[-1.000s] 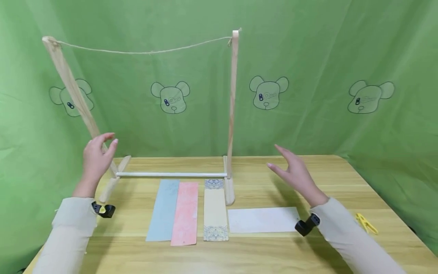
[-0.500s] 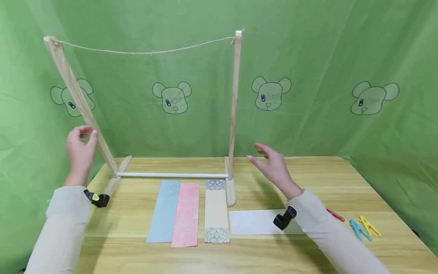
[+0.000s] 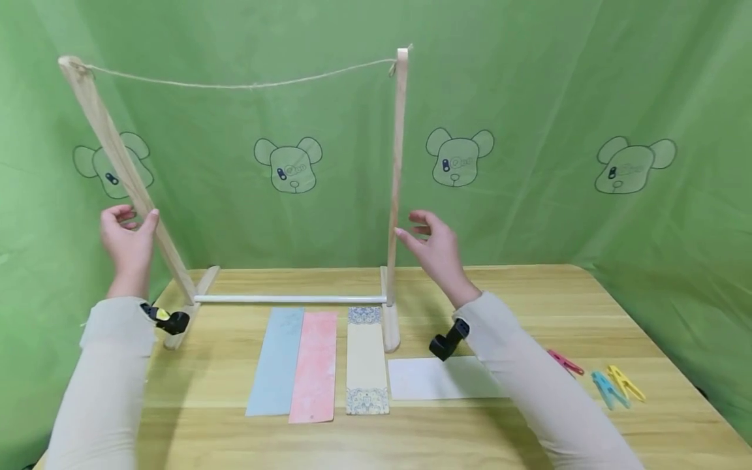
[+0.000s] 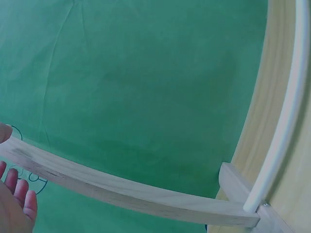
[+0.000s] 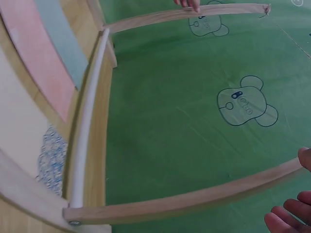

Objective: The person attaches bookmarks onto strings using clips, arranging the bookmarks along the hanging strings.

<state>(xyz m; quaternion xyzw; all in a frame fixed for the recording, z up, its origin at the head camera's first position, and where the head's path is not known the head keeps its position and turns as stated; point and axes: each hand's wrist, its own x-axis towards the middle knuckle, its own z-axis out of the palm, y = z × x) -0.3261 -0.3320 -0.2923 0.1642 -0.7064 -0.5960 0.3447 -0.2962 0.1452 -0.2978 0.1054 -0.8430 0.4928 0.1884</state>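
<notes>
A wooden stand has two upright posts, a white bar low between them and a string across the top. My left hand is at the left post, its thumb overlapping the wood in the head view. In the left wrist view its fingers lie apart from the post's other side. My right hand is beside the right post, thumb tip right at its edge. Its fingers are loosely bent, with a gap to the wood in the right wrist view. The string sags slightly.
In front of the white bar lie blue, pink and cream patterned paper strips. A white strip lies crosswise, partly under my right arm. Red, blue and yellow clothes pegs lie at the right.
My left hand has moved left and up to the left post. My right hand has moved left and up to the right post, uncovering the red and blue pegs.
</notes>
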